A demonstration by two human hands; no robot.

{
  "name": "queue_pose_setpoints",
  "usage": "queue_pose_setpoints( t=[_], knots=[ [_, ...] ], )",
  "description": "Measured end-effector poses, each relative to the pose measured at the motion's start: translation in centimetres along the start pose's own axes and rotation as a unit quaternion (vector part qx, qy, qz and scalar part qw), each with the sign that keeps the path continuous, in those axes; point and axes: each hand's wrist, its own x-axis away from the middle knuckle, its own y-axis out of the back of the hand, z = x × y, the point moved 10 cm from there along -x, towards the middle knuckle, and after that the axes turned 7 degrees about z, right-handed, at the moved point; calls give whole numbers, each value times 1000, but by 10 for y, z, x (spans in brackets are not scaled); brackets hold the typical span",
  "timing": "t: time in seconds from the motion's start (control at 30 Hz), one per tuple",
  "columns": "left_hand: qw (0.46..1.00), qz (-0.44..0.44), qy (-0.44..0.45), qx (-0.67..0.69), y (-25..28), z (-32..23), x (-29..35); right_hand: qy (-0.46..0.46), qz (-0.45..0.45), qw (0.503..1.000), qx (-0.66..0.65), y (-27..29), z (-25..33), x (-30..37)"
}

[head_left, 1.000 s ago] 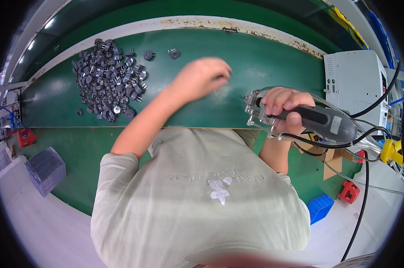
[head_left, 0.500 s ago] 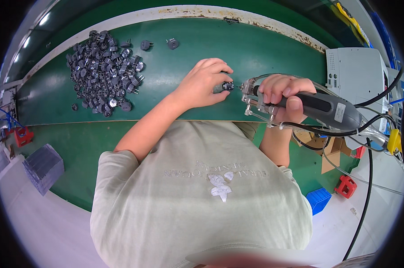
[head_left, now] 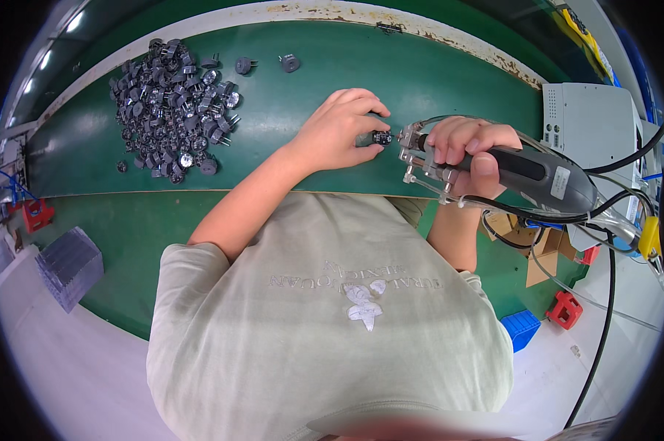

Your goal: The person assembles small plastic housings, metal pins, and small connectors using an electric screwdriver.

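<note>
Between thumb and fingers my left hand (head_left: 337, 134) pinches a small dark round plug part (head_left: 381, 138), its shiny, detailed face turned toward the right. My right hand (head_left: 470, 143) is wrapped around a dark grey powered screwdriver (head_left: 549, 176) lying nearly level. A clear bracket with metal fittings and thin tubes (head_left: 418, 151) surrounds the tool's front end. The tip points left at the plug part and is very close to it; whether they touch I cannot tell. Left of my left hand lies a heap of similar dark plug parts (head_left: 172, 110), several with metal pins showing.
Two loose plug parts (head_left: 289, 63) lie apart from the heap on the green bench (head_left: 332, 59). A pale grey machine (head_left: 589, 121) stands at the right end, with black cables nearby. Below the bench are a cardboard box (head_left: 541, 257), a blue bin (head_left: 521, 329) and red stools (head_left: 565, 310).
The whole view has shifted slightly, with the bench sitting a little higher. My left hand and its plug part are slightly farther right. Both grips stay the same.
</note>
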Motion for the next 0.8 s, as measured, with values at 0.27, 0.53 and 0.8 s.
queue_pose_setpoints(
  t=[0.27, 0.53, 0.8],
  knots=[
    [1000, 2, -2, 9, -1, 3, 0, 3, 18, 1000, 24, -6, -2, -3],
    [1000, 7, -12, 5, 2, 0, -2, -24, 54, 984, 166, -30, -5, -9],
    [1000, 7, -14, 4, -4, 0, 4, -64, 13, 989, 131, -22, -15, 1]
  ],
)
